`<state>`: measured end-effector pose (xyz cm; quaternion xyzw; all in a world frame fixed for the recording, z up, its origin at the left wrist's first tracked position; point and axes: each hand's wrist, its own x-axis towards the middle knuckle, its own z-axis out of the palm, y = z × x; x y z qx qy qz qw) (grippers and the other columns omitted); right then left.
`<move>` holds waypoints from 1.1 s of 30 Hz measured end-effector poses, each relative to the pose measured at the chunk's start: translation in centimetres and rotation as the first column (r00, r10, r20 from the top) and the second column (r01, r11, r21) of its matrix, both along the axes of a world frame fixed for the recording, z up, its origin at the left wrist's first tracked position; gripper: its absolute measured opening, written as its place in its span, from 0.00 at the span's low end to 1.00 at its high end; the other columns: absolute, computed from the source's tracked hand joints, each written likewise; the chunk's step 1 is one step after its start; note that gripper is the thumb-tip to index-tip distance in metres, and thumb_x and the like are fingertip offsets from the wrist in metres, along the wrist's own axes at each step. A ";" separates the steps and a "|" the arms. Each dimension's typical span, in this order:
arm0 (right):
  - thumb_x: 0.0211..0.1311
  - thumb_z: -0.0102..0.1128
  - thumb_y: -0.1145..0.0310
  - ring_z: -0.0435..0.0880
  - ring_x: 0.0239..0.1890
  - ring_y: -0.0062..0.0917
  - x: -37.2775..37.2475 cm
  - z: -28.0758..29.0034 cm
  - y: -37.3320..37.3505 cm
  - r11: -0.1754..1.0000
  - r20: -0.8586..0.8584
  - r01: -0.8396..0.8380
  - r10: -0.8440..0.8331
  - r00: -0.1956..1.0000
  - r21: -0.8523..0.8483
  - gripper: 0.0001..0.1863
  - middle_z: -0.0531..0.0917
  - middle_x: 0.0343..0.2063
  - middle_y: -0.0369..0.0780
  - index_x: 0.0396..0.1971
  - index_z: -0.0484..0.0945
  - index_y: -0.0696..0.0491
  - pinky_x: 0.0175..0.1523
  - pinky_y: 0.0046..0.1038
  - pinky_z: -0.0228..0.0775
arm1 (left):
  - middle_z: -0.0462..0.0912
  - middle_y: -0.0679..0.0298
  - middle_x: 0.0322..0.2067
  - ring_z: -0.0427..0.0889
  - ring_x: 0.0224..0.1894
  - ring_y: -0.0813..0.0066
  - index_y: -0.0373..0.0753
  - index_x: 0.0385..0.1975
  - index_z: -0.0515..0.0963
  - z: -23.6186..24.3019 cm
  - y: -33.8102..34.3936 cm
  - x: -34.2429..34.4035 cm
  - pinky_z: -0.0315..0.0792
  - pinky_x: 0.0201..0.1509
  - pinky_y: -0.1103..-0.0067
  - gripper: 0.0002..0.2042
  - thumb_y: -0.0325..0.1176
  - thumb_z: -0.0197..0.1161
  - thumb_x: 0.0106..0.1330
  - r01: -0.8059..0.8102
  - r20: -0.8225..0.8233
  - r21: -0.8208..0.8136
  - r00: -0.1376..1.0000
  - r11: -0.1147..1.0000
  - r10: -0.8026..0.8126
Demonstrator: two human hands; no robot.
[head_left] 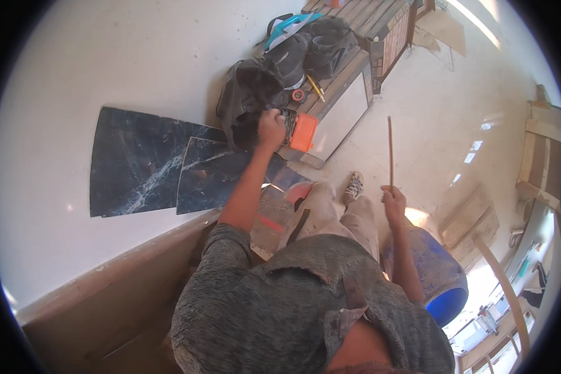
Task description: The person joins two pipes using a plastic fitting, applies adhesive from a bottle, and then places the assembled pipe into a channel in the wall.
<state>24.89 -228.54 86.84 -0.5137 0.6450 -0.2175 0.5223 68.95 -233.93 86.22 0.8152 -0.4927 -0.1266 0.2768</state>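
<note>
My left hand (272, 129) reaches between a dark bag (250, 84) and an open orange case (303, 132). Its fingers are curled at the case's dark compartment, which has thin items in it; whatever they grip is too small to tell. In my right hand (393, 207), held out over the floor, a thin brown rod (390, 149) stands up from closed fingers. Next to the case lie a small round orange-and-black item (298, 95) and a yellow pencil-like tool (316, 88). The case and bag rest on stacked boxes with a pale front panel (341, 118).
Dark marble-look slabs (137, 162) lean against the white wall at left. A blue barrel (427, 268) stands by my right forearm. Boards (470, 218) lie on the floor beyond it, and a wooden frame (542, 156) is at far right. More boxes (396, 40) are ahead.
</note>
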 end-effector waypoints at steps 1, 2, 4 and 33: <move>0.65 0.54 0.67 0.74 0.25 0.17 -0.8 -0.3 -1.0 0.999 -0.021 0.004 -0.003 1.000 0.043 0.13 0.77 0.21 0.33 0.40 0.82 0.59 0.32 0.23 0.66 | 0.79 0.48 0.45 0.78 0.50 0.49 0.35 0.45 0.77 -1.5 -0.6 3.4 0.72 0.54 0.63 0.13 0.30 0.62 0.61 -0.042 0.129 0.056 0.991 0.998 0.035; 0.66 0.54 0.66 0.74 0.26 0.17 -1.6 -0.2 -1.8 0.996 -0.053 0.006 -0.001 0.999 0.086 0.13 0.77 0.21 0.33 0.40 0.82 0.59 0.33 0.23 0.67 | 0.78 0.47 0.49 0.76 0.54 0.47 0.37 0.50 0.77 -2.6 -0.9 6.2 0.70 0.58 0.62 0.15 0.29 0.59 0.62 -0.055 0.162 0.174 0.986 0.983 0.027; 0.65 0.54 0.66 0.74 0.26 0.18 -3.1 -1.0 -3.0 0.993 -0.121 0.018 -0.004 0.993 0.116 0.14 0.77 0.21 0.34 0.40 0.82 0.59 0.34 0.24 0.67 | 0.75 0.48 0.55 0.72 0.59 0.46 0.40 0.56 0.74 -5.7 -1.0 11.3 0.68 0.63 0.62 0.19 0.27 0.58 0.63 -0.083 0.299 0.311 0.954 0.947 -0.014; 0.66 0.57 0.63 0.71 0.23 0.15 15.1 4.8 -7.4 0.980 0.027 -0.179 0.182 0.983 -0.084 0.14 0.75 0.21 0.33 0.39 0.81 0.59 0.28 0.22 0.65 | 0.69 0.67 0.24 0.66 0.20 0.79 0.36 0.48 0.71 12.9 3.7 7.2 0.64 0.26 0.81 0.17 0.35 0.56 0.59 -0.175 -0.917 -0.243 -0.278 0.954 -0.284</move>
